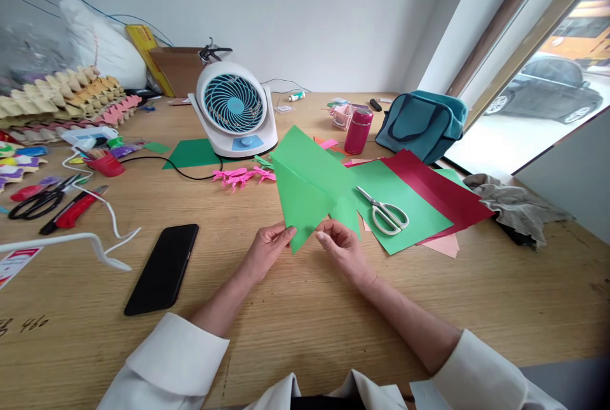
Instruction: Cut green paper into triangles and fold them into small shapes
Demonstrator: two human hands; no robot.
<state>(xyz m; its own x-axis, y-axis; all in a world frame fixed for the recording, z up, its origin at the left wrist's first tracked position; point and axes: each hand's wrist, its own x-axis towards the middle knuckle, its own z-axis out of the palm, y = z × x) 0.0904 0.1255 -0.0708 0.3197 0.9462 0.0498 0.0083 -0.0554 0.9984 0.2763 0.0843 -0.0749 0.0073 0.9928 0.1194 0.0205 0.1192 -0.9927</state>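
Head view: both hands grip the folded green sheet [309,187], which is lifted just above the surface [305,321] at its middle. The left hand [267,248] pinches the sheet's lower left edge and the right hand [340,246] pinches its lower right flap. Right of the sheet, white scissors [387,214] lie on flat green and red paper [438,192]. Left of it lies a black phone [164,268], and behind it stands a small fan [234,108]. The step in hand looks like folding. A clean crease would call for aligned edges and firm pressing against the surface.
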